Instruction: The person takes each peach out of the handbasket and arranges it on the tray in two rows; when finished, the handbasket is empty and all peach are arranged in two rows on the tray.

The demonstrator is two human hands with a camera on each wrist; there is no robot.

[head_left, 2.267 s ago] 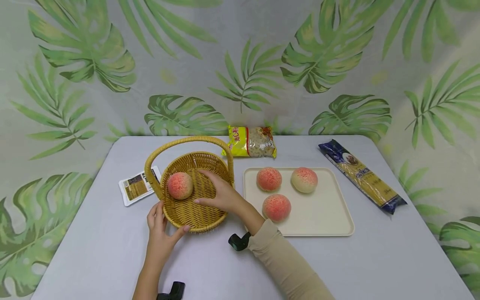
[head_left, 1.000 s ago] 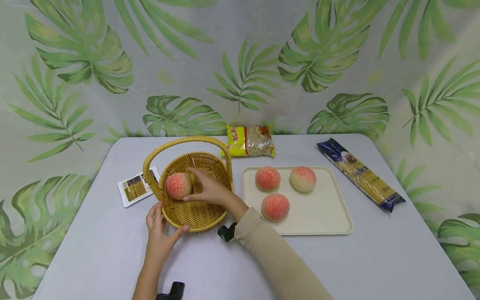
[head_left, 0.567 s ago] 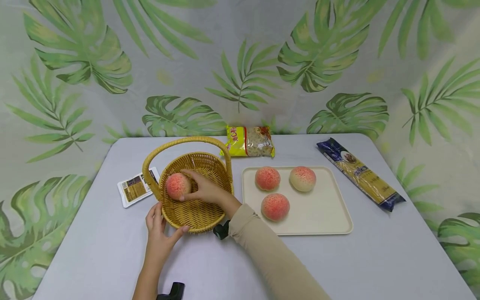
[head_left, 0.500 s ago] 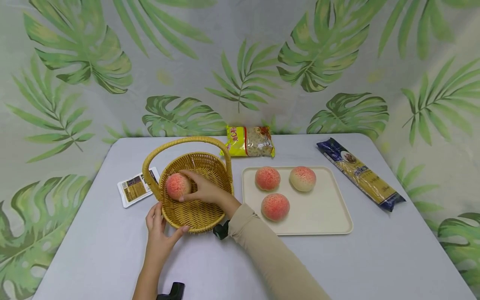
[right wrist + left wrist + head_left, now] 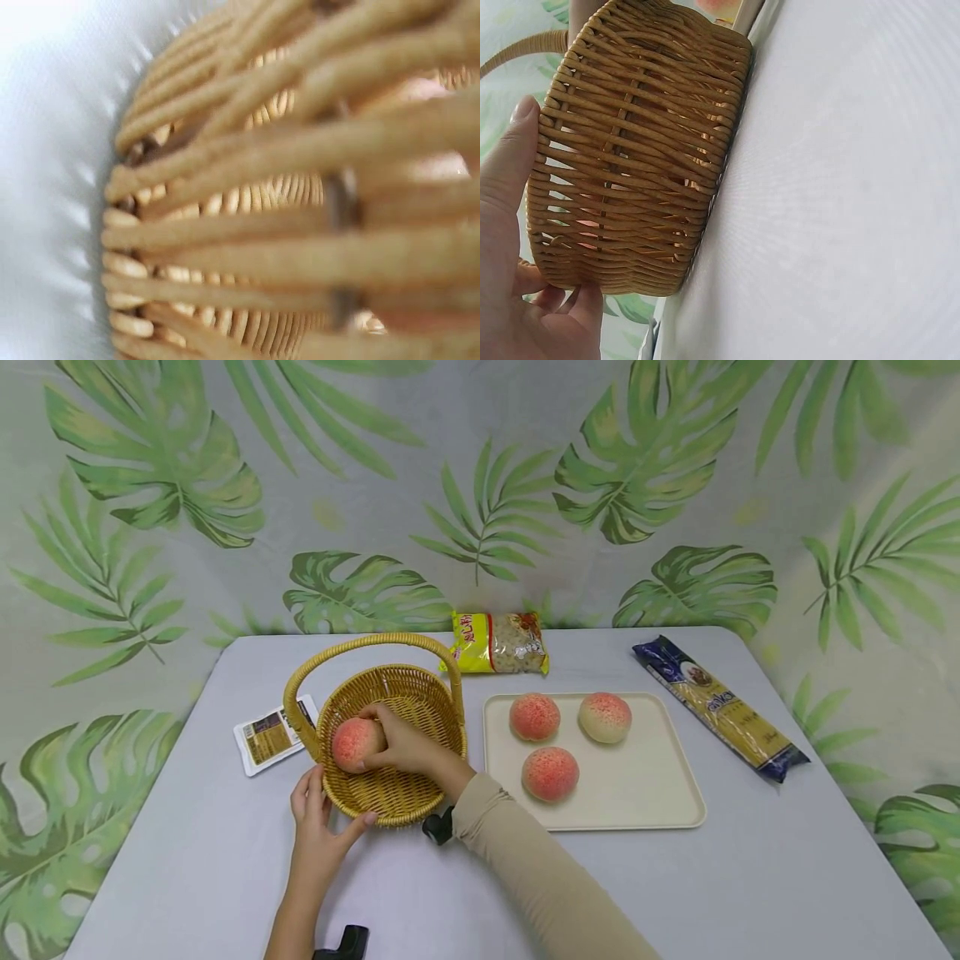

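A round wicker basket [image 5: 378, 797] with a tall arched handle stands at the left of the table. Inside it, against the left wall, my right hand [image 5: 411, 747] grips a pink-red peach [image 5: 352, 746] between thumb and fingers. My left hand [image 5: 318, 833] holds the basket's near left side from outside, thumb along the rim and fingers further round. The left wrist view shows that hand [image 5: 525, 315] against the woven wall [image 5: 630, 165]. Only blurred wicker [image 5: 240, 232] fills most of the right wrist view, which hides the right hand.
Three more peaches, one of them [image 5: 551, 774] nearest, lie on a cream tray [image 5: 637, 802] right of the basket. A flat packet [image 5: 270, 737] lies left of the basket, a yellow-ended bag [image 5: 500, 643] behind, and a long blue-ended noodle packet [image 5: 720, 706] at the right.
My right hand has moved left inside the basket and closed its thumb and fingers on the peach, which has turned or shifted slightly. The left hand has stayed on the basket.
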